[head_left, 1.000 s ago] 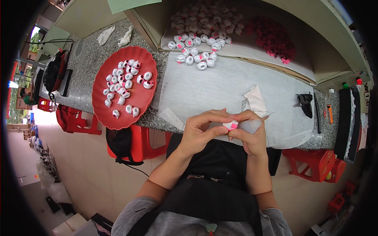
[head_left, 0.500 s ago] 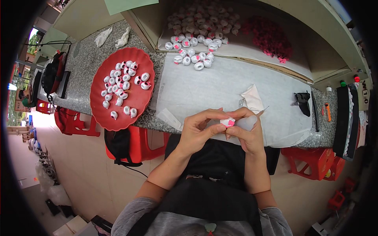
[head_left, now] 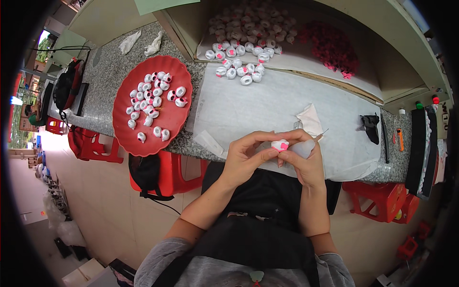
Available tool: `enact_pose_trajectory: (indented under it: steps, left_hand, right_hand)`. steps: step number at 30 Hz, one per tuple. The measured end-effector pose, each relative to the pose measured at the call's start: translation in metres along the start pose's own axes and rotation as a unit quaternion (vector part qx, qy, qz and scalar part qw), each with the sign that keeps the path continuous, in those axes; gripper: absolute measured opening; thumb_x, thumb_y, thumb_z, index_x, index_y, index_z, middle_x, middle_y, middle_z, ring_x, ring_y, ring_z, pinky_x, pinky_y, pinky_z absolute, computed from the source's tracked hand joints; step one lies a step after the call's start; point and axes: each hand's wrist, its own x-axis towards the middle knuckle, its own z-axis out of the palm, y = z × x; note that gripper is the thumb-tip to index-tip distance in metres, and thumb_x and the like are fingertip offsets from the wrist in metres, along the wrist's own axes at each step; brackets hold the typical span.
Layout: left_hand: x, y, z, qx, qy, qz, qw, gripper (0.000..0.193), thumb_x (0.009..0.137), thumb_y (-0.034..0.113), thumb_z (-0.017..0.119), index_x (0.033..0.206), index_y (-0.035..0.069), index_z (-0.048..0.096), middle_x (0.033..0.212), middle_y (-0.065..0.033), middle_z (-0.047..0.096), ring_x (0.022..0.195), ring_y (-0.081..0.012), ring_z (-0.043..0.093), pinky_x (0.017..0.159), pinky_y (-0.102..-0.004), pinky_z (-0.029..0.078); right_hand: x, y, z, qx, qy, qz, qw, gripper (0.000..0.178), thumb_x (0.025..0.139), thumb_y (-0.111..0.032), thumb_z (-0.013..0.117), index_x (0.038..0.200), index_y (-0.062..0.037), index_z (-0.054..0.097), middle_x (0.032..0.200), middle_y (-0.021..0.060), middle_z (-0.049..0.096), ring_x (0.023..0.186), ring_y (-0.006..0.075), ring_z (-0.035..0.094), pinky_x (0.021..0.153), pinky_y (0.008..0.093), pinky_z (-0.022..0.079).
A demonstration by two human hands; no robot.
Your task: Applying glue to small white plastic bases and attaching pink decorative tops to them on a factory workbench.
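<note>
Between the fingertips of both my hands is a small white rounded piece with a pink patch (head_left: 279, 144). My left hand (head_left: 241, 160) pinches its left side with thumb and fingers. From the other side, the thumb and fingers of my right hand (head_left: 308, 167) close on it. A thin pointed tool (head_left: 323, 135) sticks out past my right hand, and a translucent whitish thing (head_left: 304, 149) bulges between that hand's thumb and fingers. Under my hands lies a white sheet (head_left: 248, 105) on the counter. Beyond them rests a crumpled white tissue (head_left: 311, 119).
At left, a red scalloped tray (head_left: 167, 117) carries many similar pieces. More white pieces (head_left: 246, 80) pile up in the shelf, beside a heap of dark pink bits (head_left: 330, 50). An orange cutter (head_left: 400, 139) and a black crumpled wrapper (head_left: 369, 128) lie to the right. Red stools (head_left: 377, 201) stand below.
The whole view has shifted slightly. Both hands keep their grip on the white piece, which appears turned a little, its pink patch now facing more upward.
</note>
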Motion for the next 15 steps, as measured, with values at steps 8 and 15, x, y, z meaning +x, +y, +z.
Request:
enact_pose_trajectory:
  steps: [8, 15]
  left_hand:
    - [0.002, -0.003, -0.003, 0.055, -0.014, 0.068, 0.996, 0.021, 0.072, 0.001, 0.057, 0.093, 0.000, 0.056, 0.088, -0.0081, 0.058, 0.076, -0.0118, 0.055, 0.096, -0.0366, 0.023]
    - [-0.002, 0.007, 0.002, 0.001, 0.043, -0.028, 0.999, 0.020, 0.071, 0.001, 0.058, 0.091, 0.000, 0.056, 0.088, -0.0067, 0.057, 0.078, -0.0119, 0.053, 0.084, -0.0305, 0.035]
  right_hand:
    - [-0.001, 0.004, -0.004, 0.042, -0.019, -0.004, 0.999, 0.022, 0.068, -0.003, 0.061, 0.087, 0.0037, 0.053, 0.069, 0.0110, 0.057, 0.058, 0.0147, 0.056, 0.048, 0.0220, 0.044]
    - [0.003, 0.005, 0.002, 0.059, -0.001, 0.039, 0.997, 0.025, 0.065, -0.002, 0.061, 0.087, 0.0037, 0.050, 0.067, 0.0104, 0.055, 0.056, 0.0146, 0.055, 0.045, 0.0225, 0.044]
